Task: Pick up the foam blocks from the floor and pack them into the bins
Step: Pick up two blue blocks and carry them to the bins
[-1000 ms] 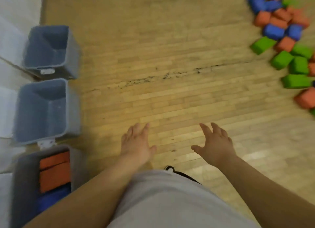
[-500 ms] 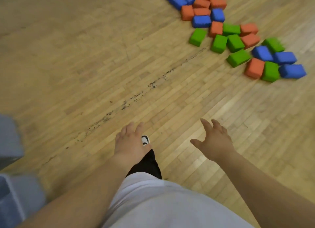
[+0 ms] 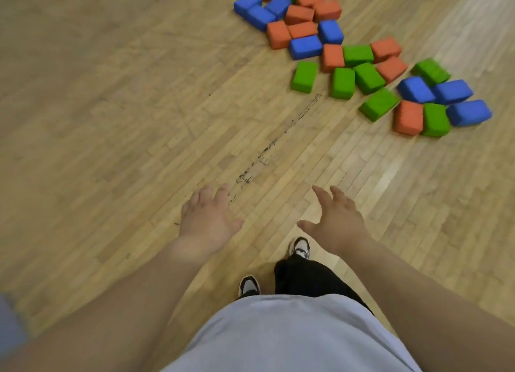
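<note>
2 empty hands, left hand (image 3: 207,221) and right hand (image 3: 334,222), hover with fingers spread above the wooden plank floor (image 3: 111,121). Scattered red, blue and green foam blocks (image 3: 358,54) lie well ahead, rightward. Best to step close, then grip the nearest green foam block (image 3: 379,104) across its short sides.

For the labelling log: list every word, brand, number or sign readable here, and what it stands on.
None can be read. The foam blocks have plain coloured faces, the shoes show only a black and white pattern too blurred for any brand, and the wooden floor bears only dark scuff marks.
</note>
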Demonstrator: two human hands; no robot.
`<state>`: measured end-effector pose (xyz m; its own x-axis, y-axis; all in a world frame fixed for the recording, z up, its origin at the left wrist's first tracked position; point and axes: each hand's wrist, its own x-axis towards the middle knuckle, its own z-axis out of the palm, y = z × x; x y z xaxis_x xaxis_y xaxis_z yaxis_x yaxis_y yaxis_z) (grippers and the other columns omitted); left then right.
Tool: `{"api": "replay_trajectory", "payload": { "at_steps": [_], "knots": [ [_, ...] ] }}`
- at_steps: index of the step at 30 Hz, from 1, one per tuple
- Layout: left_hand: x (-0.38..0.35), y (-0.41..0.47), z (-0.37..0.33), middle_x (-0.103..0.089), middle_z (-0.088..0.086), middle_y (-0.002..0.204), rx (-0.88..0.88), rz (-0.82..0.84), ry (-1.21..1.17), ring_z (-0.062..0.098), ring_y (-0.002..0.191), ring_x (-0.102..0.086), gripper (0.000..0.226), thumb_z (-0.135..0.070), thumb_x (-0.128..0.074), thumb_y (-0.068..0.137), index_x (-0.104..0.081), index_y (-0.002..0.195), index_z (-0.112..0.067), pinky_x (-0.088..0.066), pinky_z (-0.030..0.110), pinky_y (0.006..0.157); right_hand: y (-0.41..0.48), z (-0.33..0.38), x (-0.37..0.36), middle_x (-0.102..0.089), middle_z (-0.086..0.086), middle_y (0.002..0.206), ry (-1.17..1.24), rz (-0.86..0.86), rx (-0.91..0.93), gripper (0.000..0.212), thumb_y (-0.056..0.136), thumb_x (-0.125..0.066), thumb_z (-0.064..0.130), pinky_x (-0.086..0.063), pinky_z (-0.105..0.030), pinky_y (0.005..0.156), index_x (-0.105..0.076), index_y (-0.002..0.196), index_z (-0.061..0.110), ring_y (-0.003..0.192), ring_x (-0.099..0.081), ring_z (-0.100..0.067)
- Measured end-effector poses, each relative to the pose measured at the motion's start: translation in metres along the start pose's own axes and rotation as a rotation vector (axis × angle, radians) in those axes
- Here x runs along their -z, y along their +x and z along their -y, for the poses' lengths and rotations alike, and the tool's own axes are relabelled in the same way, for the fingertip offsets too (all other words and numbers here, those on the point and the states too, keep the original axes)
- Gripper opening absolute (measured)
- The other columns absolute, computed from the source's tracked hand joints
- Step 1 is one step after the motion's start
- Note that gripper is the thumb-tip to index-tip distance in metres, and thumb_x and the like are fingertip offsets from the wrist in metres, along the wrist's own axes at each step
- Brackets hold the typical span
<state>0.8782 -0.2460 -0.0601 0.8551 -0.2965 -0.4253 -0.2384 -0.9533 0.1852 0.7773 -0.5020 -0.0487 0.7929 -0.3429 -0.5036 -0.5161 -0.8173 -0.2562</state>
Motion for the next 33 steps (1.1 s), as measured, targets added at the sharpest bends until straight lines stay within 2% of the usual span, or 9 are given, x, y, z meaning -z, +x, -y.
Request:
{"api": "replay_trajectory", "payload": {
  "at_steps": [9,18,26,33],
  "knots": [
    [0.063,0.176,-0.034,-0.014,0.011,0.168,0.024,0.013,-0.021,0.031,0.154,-0.014,0.092,-0.069,-0.055,0.09,-0.009,0.161,-0.033,-0.018,0.049,0.123,0.181,0.017,0.078,-0.011,-0.006,0.169,0.098,0.005,0.016,0.091,0.088,-0.064,0.062,-0.024,-0.051,0.122,-0.015,0.161,0.037,0.154,-0.015,-0.034],
    [0.15,0.332,-0.065,-0.017,0.008,0.167,0.119,-0.022,-0.105,0.029,0.153,-0.015,0.089,-0.064,-0.058,0.091,-0.014,0.161,-0.031,-0.018,0.048,0.123,0.362,0.063,0.202,-0.012,-0.008,0.169,-0.014,0.037,0.118,0.091,0.088,-0.063,0.063,-0.026,-0.053,0.121,-0.015,0.161,0.035,0.153,-0.017,-0.036],
    [0.221,0.508,-0.029,-0.02,0.009,0.166,0.121,-0.062,-0.108,0.029,0.153,-0.017,0.087,-0.064,-0.058,0.092,-0.017,0.161,-0.031,-0.021,0.047,0.122,0.529,0.147,0.258,-0.012,-0.007,0.169,-0.027,0.027,0.126,0.091,0.087,-0.064,0.062,-0.027,-0.054,0.121,-0.015,0.16,0.037,0.153,-0.018,-0.035],
    [0.328,0.67,0.019,-0.018,0.01,0.167,0.082,-0.007,-0.059,0.031,0.152,-0.017,0.091,-0.068,-0.057,0.09,-0.015,0.161,-0.032,-0.02,0.047,0.123,0.661,0.244,0.322,-0.013,-0.008,0.169,-0.012,0.008,0.087,0.093,0.086,-0.065,0.063,-0.027,-0.054,0.12,-0.016,0.161,0.037,0.152,-0.019,-0.036]
  ]
}}
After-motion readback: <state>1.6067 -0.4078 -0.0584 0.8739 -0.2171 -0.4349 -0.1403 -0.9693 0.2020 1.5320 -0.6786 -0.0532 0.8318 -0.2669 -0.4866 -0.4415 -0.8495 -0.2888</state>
